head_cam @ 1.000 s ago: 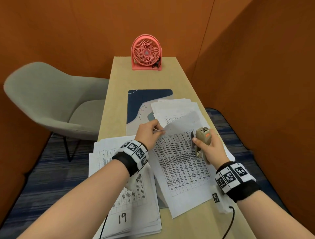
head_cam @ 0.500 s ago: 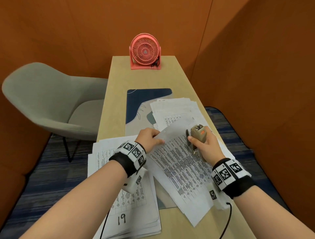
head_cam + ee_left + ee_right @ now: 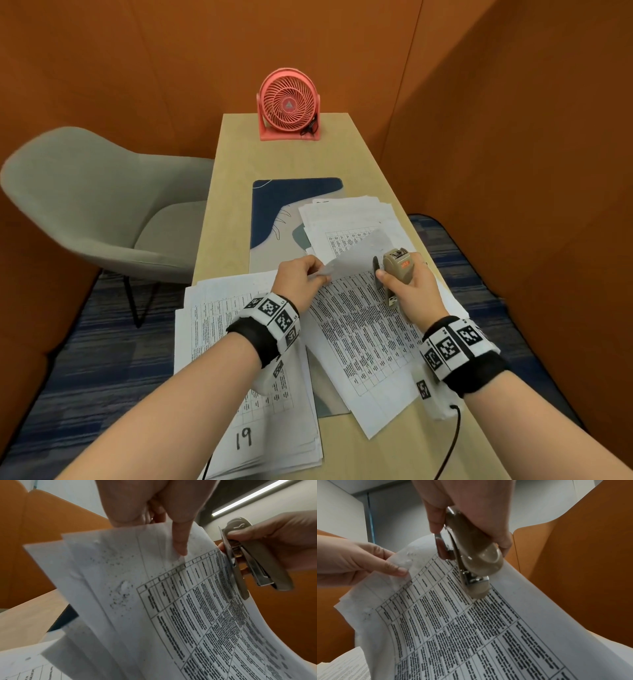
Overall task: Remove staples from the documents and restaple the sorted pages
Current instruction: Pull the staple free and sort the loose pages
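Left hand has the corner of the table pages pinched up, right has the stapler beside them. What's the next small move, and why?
Probably slide the stapler toward the pinched corner. The left hand holds the table pages lifted by that corner, which shows old staple holes, while the right hand holds the stapler against the sheet's top edge, away from the corner. Whether any staple remains there cannot be told.
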